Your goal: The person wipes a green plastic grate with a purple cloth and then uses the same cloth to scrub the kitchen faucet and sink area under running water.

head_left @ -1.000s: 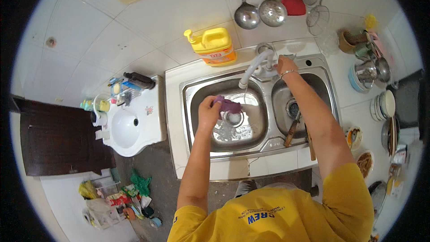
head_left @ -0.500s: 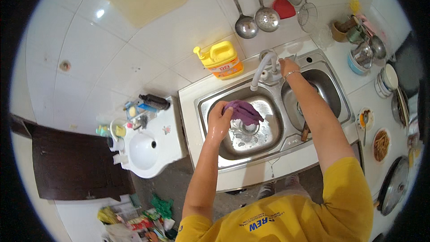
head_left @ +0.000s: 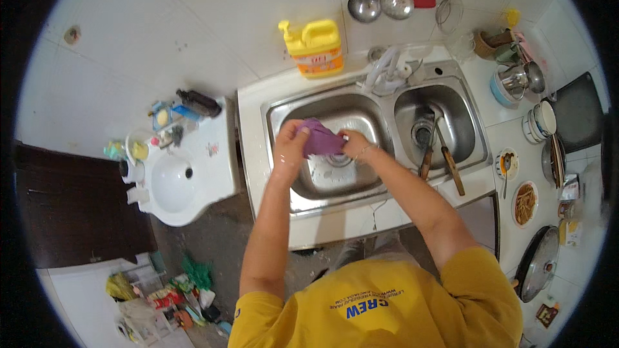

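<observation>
A purple cloth (head_left: 320, 138) is stretched between my hands, above the left basin (head_left: 311, 192) of the steel double sink. My left hand (head_left: 290, 144) is closed on its left end, the thumb lying on top. At the cloth's right edge, my right hand (head_left: 354, 145) pinches it with bent fingers. Behind the hands, the white tap (head_left: 385, 76) stands at the sink's back rim. Two long tools with wooden handles (head_left: 453, 173) lean in the right basin (head_left: 472, 144), their lower ends reaching past its front edge.
A yellow detergent jug (head_left: 313, 48) stands behind the left basin. To the left is a white washbasin (head_left: 222, 174) with bottles along its back. Plates of food (head_left: 525, 204), stacked bowls (head_left: 543, 118) and a lidded pan (head_left: 540, 263) occupy the right counter. Ladles (head_left: 364, 6) hang on the tiled wall.
My right hand has left the tap and come left and nearer to grip the cloth's right edge. The cloth is now spread flatter between both hands. The view has shifted.
</observation>
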Tool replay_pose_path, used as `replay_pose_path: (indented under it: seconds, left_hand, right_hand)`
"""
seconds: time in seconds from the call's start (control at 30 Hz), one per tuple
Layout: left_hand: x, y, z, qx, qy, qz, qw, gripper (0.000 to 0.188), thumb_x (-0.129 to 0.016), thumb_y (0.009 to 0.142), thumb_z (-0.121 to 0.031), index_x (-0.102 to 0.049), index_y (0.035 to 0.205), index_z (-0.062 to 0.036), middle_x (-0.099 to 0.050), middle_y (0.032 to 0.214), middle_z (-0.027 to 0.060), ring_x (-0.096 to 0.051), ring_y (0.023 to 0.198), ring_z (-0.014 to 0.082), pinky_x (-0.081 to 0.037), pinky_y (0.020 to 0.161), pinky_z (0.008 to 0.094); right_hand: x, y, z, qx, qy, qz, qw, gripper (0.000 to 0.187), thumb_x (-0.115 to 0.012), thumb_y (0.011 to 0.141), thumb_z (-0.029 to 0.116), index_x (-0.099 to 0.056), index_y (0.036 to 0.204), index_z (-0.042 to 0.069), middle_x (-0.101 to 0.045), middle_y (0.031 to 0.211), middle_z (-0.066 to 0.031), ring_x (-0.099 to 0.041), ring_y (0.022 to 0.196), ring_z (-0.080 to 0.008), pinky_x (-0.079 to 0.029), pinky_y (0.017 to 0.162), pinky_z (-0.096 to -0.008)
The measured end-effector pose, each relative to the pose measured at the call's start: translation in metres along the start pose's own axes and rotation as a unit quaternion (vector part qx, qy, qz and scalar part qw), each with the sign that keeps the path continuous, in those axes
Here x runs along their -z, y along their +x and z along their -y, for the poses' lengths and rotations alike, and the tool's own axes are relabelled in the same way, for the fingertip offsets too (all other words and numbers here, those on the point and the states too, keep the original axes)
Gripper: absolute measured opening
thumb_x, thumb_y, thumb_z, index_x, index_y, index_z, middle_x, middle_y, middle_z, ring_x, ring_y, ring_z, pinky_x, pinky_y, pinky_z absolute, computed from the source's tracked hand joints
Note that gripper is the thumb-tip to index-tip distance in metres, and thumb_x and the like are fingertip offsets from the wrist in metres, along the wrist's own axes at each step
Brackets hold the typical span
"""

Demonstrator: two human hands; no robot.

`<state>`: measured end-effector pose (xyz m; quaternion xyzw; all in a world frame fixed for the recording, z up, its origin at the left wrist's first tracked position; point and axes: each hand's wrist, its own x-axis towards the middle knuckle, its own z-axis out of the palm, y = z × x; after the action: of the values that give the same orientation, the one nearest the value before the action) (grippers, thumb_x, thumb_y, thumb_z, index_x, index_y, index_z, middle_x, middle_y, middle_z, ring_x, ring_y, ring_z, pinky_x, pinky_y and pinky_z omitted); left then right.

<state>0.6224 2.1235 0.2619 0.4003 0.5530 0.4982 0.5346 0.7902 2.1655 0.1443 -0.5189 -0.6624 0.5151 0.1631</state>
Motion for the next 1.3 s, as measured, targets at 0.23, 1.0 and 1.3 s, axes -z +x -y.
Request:
replay_pose_path:
  seconds: [0.23, 1.0, 1.3]
  left_hand:
    - [0.091, 0.004, 0.097, 0.041, 0.112, -0.094, 0.988, 0.018, -0.045, 0.085, -0.001, -0.056, 0.099, -0.0021, -0.059, 0.086, 0.0047, -0.055, 0.075, 0.0115, -0.046, 0.07, 0.0257]
    - [0.017, -0.017, 0.032, 0.24, -0.217, 0.084, 0.942, 0.026, -0.057, 0.073, 0.001, -0.055, 0.098, -0.0025, -0.058, 0.079, 0.0065, -0.052, 0.061, 0.0113, -0.036, 0.041, 0.0194]
    - [-0.023, -0.021, -0.061, 0.17, 0.186, 0.209, 0.945, 0.028, -0.071, 0.064, -0.015, -0.057, 0.088, -0.0107, -0.054, 0.07, 0.0004, -0.052, 0.061, 0.0058, -0.037, 0.043, 0.0205]
  right_hand:
    - [0.028, -0.012, 0.022, 0.006, -0.022, 0.016, 1.0, 0.028, -0.065, 0.065, 0.015, -0.057, 0.087, 0.0, -0.061, 0.079, -0.0158, -0.059, 0.07, -0.0233, -0.047, 0.067, -0.0321]
    - [0.068, -0.08, 0.111, 0.429, -0.312, -0.107, 0.841, 0.058, -0.07, 0.061, 0.012, -0.051, 0.116, 0.016, -0.044, 0.125, -0.0127, -0.05, 0.102, -0.0306, -0.036, 0.091, -0.0428]
    - [0.083, -0.04, 0.138, 0.507, -0.419, -0.028, 0.753, 0.041, -0.055, 0.074, 0.018, -0.047, 0.115, 0.021, -0.056, 0.09, -0.0103, -0.06, 0.071, -0.0261, -0.048, 0.053, -0.0355]
